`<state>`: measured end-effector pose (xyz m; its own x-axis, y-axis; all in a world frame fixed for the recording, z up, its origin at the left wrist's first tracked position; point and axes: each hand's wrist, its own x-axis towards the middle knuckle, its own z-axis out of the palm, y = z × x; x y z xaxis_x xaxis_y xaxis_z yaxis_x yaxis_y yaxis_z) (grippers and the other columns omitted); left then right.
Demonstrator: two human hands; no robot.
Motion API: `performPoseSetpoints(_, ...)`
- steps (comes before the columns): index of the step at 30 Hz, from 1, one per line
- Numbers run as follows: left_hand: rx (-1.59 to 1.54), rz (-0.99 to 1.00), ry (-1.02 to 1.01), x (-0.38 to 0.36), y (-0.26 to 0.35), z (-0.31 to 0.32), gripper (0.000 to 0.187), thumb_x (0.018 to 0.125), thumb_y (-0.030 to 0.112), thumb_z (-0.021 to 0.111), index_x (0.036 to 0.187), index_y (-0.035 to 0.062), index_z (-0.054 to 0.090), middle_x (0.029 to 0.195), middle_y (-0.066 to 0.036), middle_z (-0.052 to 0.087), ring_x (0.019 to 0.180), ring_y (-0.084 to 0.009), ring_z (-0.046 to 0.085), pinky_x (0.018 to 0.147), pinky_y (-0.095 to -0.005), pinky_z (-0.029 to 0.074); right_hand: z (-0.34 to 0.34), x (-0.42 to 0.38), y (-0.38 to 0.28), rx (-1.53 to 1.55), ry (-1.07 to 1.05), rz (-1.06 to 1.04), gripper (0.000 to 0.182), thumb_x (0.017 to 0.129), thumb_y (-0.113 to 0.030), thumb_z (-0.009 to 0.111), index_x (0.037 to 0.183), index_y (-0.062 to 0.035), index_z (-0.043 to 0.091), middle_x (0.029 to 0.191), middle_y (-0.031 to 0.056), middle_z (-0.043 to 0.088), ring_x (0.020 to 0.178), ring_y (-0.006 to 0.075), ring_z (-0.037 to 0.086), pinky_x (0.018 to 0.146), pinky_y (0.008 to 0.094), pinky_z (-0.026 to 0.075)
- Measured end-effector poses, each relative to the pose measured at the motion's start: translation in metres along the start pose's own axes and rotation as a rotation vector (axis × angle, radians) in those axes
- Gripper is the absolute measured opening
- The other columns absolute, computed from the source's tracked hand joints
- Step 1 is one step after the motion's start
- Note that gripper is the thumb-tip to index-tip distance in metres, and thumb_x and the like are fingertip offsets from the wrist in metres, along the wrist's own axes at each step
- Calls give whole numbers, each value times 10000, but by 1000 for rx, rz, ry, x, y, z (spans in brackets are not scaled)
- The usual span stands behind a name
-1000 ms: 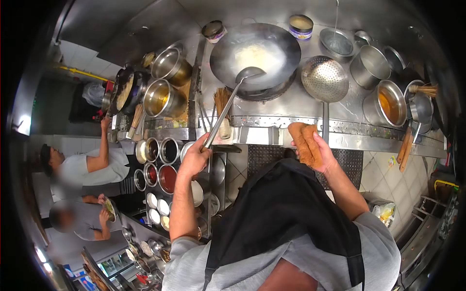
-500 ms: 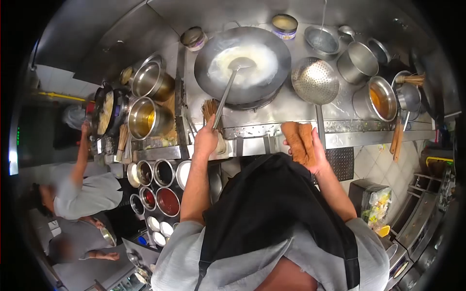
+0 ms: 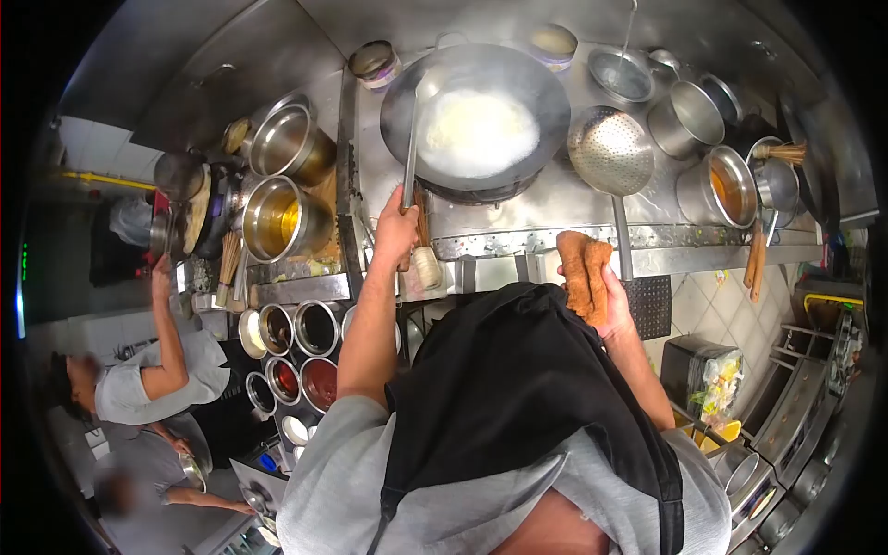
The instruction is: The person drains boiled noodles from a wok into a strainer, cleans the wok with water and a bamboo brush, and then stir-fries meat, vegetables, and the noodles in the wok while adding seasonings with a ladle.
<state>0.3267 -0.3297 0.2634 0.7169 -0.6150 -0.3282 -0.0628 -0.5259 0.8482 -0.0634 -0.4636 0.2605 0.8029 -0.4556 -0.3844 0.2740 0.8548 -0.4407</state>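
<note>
My left hand [image 3: 396, 231] is wrapped around the handle of a long metal ladle [image 3: 410, 153]. The ladle's head is over the left side of a large wok [image 3: 546, 116] on the burner. A pale, steaming, bubbling mass [image 3: 479, 132] fills the wok's middle; steam blurs its detail. A folded brown cloth [image 3: 585, 277] is in my right hand [image 3: 614, 303], held at the counter's front edge. Just above that hand lies a perforated strainer [image 3: 610, 151], its handle reaching toward me. Next to my left hand is a bamboo brush [image 3: 425, 264], partly hidden.
Pots [image 3: 289, 220] stand left of the wok; a deep pot [image 3: 686, 120] and a bowl of amber liquid [image 3: 726, 188] are on the right. Sauce containers [image 3: 316, 328] sit below left. A co-worker's arm [image 3: 165, 324] reaches toward another pan; a second person is below.
My left hand has shifted slightly, and the ladle's head has swung from the wok's centre to its left side. More steam rises. The cloth stays in my right hand.
</note>
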Motion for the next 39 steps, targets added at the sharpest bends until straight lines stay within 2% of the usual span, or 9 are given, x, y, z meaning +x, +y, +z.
performPoseSetpoints(2,-17,-32,-15,-5,-1,7,627,988,113,584,1575,95,366,734,-35,586,487,-127,512,438,-300,442,0,2,0,0,15,6,730,983,-554,575,1496,-59,416,1276,199,628,1001,289,681,863,411,594)
performPoseSetpoints(5,-259,-153,-135,-13,-13,17,656,973,124,583,1582,93,341,727,10,538,520,-97,502,445,-290,443,1,6,-3,19,45,16,685,996,-532,562,1473,-56,439,1230,192,645,965,282,680,843,405,593)
performPoseSetpoints(6,-326,-209,-226,-19,-6,17,714,980,131,572,1614,123,245,746,12,538,527,-99,494,448,-281,447,0,8,-5,28,44,25,671,998,-527,559,1463,-55,448,1211,189,652,948,280,679,832,401,592)
performPoseSetpoints(10,-689,-370,-340,-37,-5,22,764,1012,132,546,1635,170,106,752,5,536,528,-112,486,455,-293,427,-3,12,-11,36,62,46,610,1009,-507,540,1426,-65,482,1142,184,669,870,274,672,769,383,583)
performPoseSetpoints(17,-753,-357,-381,-75,7,14,736,1016,110,546,1637,184,158,750,1,522,520,-114,464,466,-303,421,-12,18,-16,99,-19,79,603,1015,-544,512,1422,-100,492,1113,181,670,860,276,669,749,375,583)
performPoseSetpoints(23,-597,-226,-276,-98,18,18,725,1004,92,574,1633,178,224,742,-5,536,502,-116,490,471,-292,451,-9,24,-21,175,-5,99,626,1021,-591,477,1425,-114,494,1110,200,671,840,286,671,751,411,596)
performPoseSetpoints(27,-430,-99,-186,-106,24,19,711,970,53,576,1616,104,283,702,5,503,494,-98,459,483,-262,426,-4,23,-20,273,-60,124,653,1036,-606,422,1486,-134,438,1160,257,650,858,327,671,757,435,617)
performPoseSetpoints(32,-272,-68,-108,-117,25,17,720,962,53,590,1613,66,282,680,14,522,504,-86,474,502,-257,426,0,21,-18,345,-107,149,707,1025,-638,415,1523,-136,405,1232,303,629,857,353,695,773,463,631)
performPoseSetpoints(39,5,-29,-127,-141,6,5,680,963,67,612,1588,59,344,667,12,526,503,-77,469,486,-264,426,0,14,-15,349,-38,159,733,1011,-669,414,1516,-138,420,1255,300,624,871,350,705,789,457,634)
